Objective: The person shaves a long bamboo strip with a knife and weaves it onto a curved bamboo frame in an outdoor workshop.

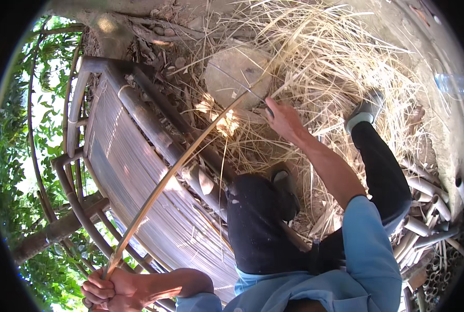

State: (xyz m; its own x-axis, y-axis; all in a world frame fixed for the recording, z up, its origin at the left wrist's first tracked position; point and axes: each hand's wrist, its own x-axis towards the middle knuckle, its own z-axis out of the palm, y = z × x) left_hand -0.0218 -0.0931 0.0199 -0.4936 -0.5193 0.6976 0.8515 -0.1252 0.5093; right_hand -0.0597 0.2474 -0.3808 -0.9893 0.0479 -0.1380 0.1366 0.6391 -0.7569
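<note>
A long, pale bamboo strip [172, 174] slants from the lower left up toward the far pile of shavings. My left hand [112, 289] is closed around its near end, at the lower left. In my right hand [286, 122], near the middle, is a knife [236, 79] with a dark handle. Its thin blade points up and to the left and crosses the strip; whether it cuts into the strip is too small to tell. Beyond the blade, a round wooden block [235, 73] sits on the ground, partly covered by the strip and knife.
A slatted bamboo bench [130, 151] with a thick frame stands at my left. Shavings [341, 62] are heaped at the far right around my shoe [365, 109]. A clear plastic bottle [454, 85] lies at the right edge. Cut bamboo tubes [422, 208] are piled at the lower right.
</note>
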